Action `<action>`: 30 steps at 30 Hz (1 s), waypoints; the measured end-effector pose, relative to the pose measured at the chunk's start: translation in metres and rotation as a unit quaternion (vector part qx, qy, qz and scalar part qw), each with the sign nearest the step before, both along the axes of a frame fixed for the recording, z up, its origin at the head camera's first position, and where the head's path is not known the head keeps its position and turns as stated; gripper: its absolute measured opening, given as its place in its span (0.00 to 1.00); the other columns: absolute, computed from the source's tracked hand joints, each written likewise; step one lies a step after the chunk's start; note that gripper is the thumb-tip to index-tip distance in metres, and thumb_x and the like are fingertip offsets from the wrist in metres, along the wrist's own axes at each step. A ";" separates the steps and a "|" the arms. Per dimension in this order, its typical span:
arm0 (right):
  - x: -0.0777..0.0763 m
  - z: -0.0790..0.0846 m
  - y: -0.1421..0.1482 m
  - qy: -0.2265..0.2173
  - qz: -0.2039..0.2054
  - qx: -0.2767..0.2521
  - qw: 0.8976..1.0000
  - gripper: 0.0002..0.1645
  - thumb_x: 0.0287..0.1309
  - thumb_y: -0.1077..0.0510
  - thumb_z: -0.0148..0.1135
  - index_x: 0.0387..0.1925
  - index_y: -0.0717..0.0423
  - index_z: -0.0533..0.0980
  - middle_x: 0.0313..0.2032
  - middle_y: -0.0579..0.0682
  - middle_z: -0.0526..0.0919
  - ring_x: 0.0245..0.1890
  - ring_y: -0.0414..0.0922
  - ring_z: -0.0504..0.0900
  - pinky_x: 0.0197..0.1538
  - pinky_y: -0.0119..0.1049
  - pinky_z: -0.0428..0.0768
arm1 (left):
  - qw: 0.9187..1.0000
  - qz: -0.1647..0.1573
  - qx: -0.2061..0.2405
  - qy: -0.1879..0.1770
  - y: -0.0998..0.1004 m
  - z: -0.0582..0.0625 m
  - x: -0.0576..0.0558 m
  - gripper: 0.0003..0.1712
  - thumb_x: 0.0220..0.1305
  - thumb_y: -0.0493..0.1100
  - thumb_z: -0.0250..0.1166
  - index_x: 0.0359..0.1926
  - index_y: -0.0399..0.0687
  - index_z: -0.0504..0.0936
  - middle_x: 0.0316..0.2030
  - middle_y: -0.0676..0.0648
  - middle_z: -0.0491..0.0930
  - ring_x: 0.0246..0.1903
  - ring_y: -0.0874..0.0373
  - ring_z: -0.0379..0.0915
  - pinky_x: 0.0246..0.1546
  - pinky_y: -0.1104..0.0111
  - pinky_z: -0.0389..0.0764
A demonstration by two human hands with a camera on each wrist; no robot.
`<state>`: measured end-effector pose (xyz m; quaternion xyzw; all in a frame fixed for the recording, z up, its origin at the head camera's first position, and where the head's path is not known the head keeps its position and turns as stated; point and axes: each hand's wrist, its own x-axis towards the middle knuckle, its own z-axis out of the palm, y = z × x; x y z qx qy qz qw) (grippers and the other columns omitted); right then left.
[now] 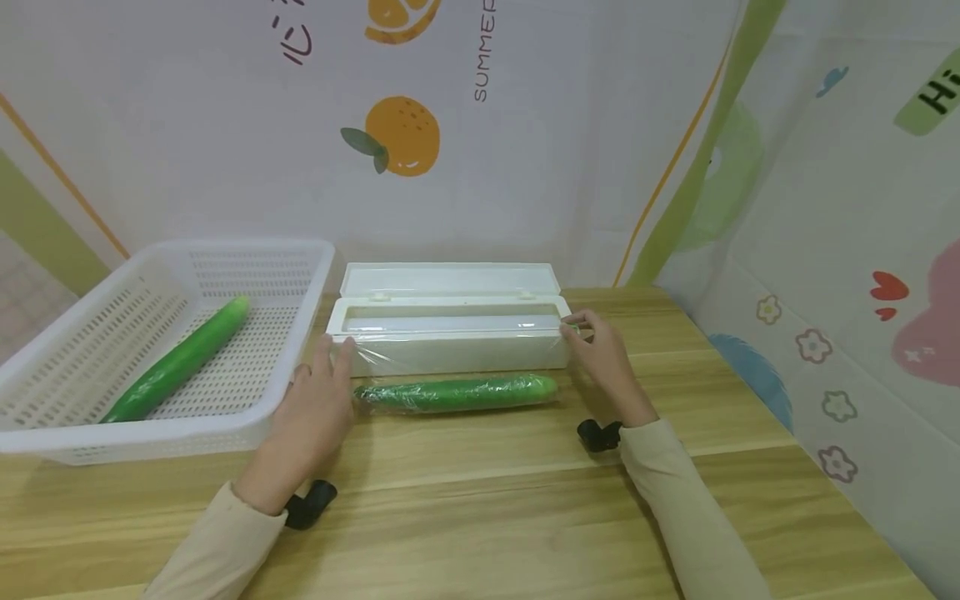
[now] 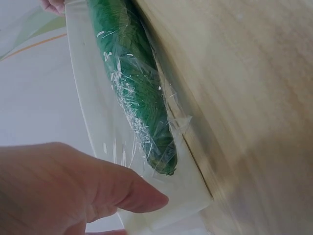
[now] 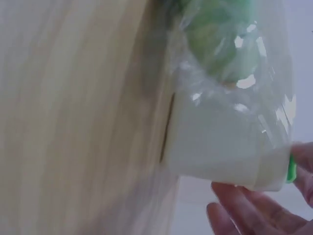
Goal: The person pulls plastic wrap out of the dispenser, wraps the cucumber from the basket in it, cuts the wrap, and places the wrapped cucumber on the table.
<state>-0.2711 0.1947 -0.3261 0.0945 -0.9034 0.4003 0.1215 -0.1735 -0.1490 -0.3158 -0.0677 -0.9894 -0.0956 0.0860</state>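
Note:
A white cling film dispenser box (image 1: 457, 354) lies lengthwise with its lid (image 1: 450, 279) raised, showing the film roll (image 1: 450, 323) inside. Just in front lies a cucumber (image 1: 457, 394) wrapped in clear film, with film stretching from it up to the box. My left hand (image 1: 315, 404) holds the box's left front corner, its thumb (image 2: 139, 196) over the front face. At the opposite end, my right hand (image 1: 603, 358) pinches a small green slide cutter (image 3: 291, 170) at the top edge, other fingers by the box's end.
To the left, a white plastic basket (image 1: 318, 317) holds an unwrapped cucumber (image 1: 180, 358). The wooden table (image 1: 480, 517) meets a printed cloth backdrop (image 1: 517, 167) behind the box and another cloth side (image 1: 847, 350) on the right.

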 end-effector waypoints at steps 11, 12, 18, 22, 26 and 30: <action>0.004 0.008 0.003 -0.011 0.026 0.039 0.999 0.23 0.66 0.54 0.49 0.58 0.60 0.68 0.60 0.66 0.68 0.60 0.63 0.66 0.60 0.59 0.66 | 1.000 0.010 0.012 -0.004 -0.001 -0.003 -0.001 0.41 0.58 0.30 0.55 0.69 0.31 0.45 0.66 0.23 0.43 0.48 0.23 0.62 0.47 0.39 0.70; 0.005 0.011 0.003 -0.007 0.025 0.051 0.998 0.24 0.66 0.54 0.49 0.60 0.61 0.67 0.61 0.66 0.66 0.61 0.63 0.64 0.62 0.60 0.64 | 1.000 0.010 0.018 -0.007 -0.001 -0.003 -0.002 0.42 0.58 0.31 0.56 0.69 0.32 0.45 0.67 0.23 0.42 0.49 0.22 0.61 0.47 0.39 0.70; 0.022 0.032 -0.016 0.041 0.049 0.113 0.992 0.19 0.63 0.59 0.53 0.52 0.64 0.73 0.53 0.63 0.74 0.55 0.58 0.71 0.57 0.53 0.71 | 0.998 0.015 0.058 -0.029 0.000 0.000 -0.004 0.47 0.58 0.33 0.56 0.72 0.39 0.38 0.68 0.26 0.37 0.55 0.21 0.55 0.50 0.36 0.66; 0.039 0.041 -0.032 0.016 0.150 0.205 0.967 0.12 0.63 0.60 0.55 0.42 0.63 0.78 0.41 0.55 0.80 0.42 0.50 0.78 0.46 0.43 0.78 | 0.998 0.015 0.063 -0.025 0.003 0.002 -0.003 0.47 0.59 0.32 0.52 0.71 0.38 0.32 0.69 0.26 0.34 0.57 0.22 0.52 0.51 0.37 0.66; 0.052 0.042 -0.046 -0.032 0.216 0.293 0.931 0.13 0.63 0.58 0.55 0.43 0.62 0.79 0.42 0.53 0.80 0.46 0.49 0.77 0.50 0.42 0.77 | 0.998 0.000 0.046 0.036 0.011 0.004 0.000 0.42 0.57 0.31 0.52 0.70 0.31 0.43 0.67 0.24 0.42 0.56 0.25 0.57 0.50 0.40 0.70; 0.058 0.039 -0.056 -0.034 0.208 0.343 0.915 0.14 0.62 0.57 0.57 0.46 0.61 0.78 0.46 0.53 0.79 0.50 0.50 0.76 0.54 0.43 0.75 | 0.990 -0.061 0.013 0.124 0.023 0.003 0.000 0.26 0.54 0.31 0.57 0.56 0.27 0.68 0.56 0.29 0.67 0.50 0.35 0.69 0.45 0.49 0.77</action>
